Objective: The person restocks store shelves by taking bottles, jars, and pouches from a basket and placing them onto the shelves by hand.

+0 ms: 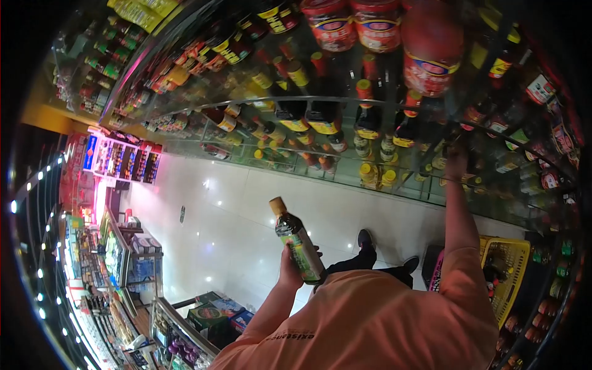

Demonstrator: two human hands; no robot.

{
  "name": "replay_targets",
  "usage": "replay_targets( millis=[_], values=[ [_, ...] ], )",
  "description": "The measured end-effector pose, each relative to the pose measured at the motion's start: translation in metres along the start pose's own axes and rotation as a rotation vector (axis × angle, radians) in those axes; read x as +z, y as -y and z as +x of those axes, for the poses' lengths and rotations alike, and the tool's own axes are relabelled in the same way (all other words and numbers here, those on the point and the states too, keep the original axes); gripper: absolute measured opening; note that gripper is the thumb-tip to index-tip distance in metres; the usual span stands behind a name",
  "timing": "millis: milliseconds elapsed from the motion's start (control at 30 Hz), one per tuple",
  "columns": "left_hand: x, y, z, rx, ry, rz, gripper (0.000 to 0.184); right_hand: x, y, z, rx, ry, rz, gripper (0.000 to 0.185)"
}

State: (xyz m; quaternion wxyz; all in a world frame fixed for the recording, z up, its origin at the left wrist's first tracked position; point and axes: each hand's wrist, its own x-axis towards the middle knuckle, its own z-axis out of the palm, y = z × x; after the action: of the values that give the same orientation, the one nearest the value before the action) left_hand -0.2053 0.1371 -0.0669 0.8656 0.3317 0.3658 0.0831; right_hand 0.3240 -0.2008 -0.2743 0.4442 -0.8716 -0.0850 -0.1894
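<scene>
My left hand (291,266) is wrapped round a dark bottle (299,243) with a tan cap and a green-and-pale label. The bottle is tilted, its cap pointing up and left, over the floor. On the right, my bare arm stretches up to the shelf, and my right hand (457,161) is in among the lower shelf goods. It is dark and blurred there, so its fingers and anything in them cannot be made out. Nearby on the shelf stand dark bottles with red caps and yellow labels (404,131) and small yellow-capped bottles (369,172).
Large red tubs (377,28) line an upper shelf. A yellow basket (507,271) holding some items is beside my right side. Cartons (216,317) sit at the lower left, near a display counter (126,259). Pale tiled floor (234,197) runs between the shelves.
</scene>
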Motion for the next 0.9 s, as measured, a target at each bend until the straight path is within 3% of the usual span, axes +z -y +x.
replay_targets(
  millis=[67,200,300,367,433,467,533,567,600,733,800,900],
  values=[
    [0.013,-0.01,0.002,0.004,-0.047,-0.009,0.066,-0.001,0.003,-0.001,-0.224,-0.095,-0.085,0.041],
    [0.022,-0.022,0.01,0.0,-0.006,0.034,0.071,-0.006,0.019,-0.006,-0.196,0.017,0.019,0.046],
    [0.021,-0.024,0.017,-0.012,0.081,0.059,0.076,-0.025,0.056,-0.029,0.128,0.102,0.118,0.054],
    [0.024,-0.026,0.02,-0.04,0.103,0.047,0.078,-0.023,0.023,-0.074,-0.144,-0.018,-0.139,0.055],
    [0.023,-0.021,0.023,-0.076,0.134,0.05,0.083,-0.033,0.042,-0.139,-0.065,0.169,-0.375,0.055],
    [0.024,-0.018,0.023,-0.084,0.137,0.045,0.083,-0.03,0.026,-0.189,0.031,0.317,-0.328,0.057],
    [0.031,-0.01,0.023,-0.093,0.165,0.102,0.083,-0.043,0.016,-0.28,0.006,0.546,-0.167,0.054],
    [0.034,-0.004,0.022,-0.105,0.177,0.109,0.083,-0.072,0.047,-0.311,0.079,0.725,-0.075,0.049],
    [0.038,0.004,0.021,-0.116,0.199,0.118,0.083,-0.095,0.058,-0.34,-0.025,0.824,-0.072,0.043],
    [0.064,0.037,0.009,-0.202,0.241,0.223,0.08,-0.181,0.072,-0.441,0.358,1.011,-0.02,0.032],
    [0.074,0.061,-0.003,-0.241,0.27,0.314,0.079,-0.218,0.062,-0.479,0.421,0.935,-0.076,0.03],
    [0.085,0.104,-0.019,-0.298,0.445,0.358,0.062,-0.274,0.077,-0.504,0.558,0.801,-0.106,0.027]
  ],
)
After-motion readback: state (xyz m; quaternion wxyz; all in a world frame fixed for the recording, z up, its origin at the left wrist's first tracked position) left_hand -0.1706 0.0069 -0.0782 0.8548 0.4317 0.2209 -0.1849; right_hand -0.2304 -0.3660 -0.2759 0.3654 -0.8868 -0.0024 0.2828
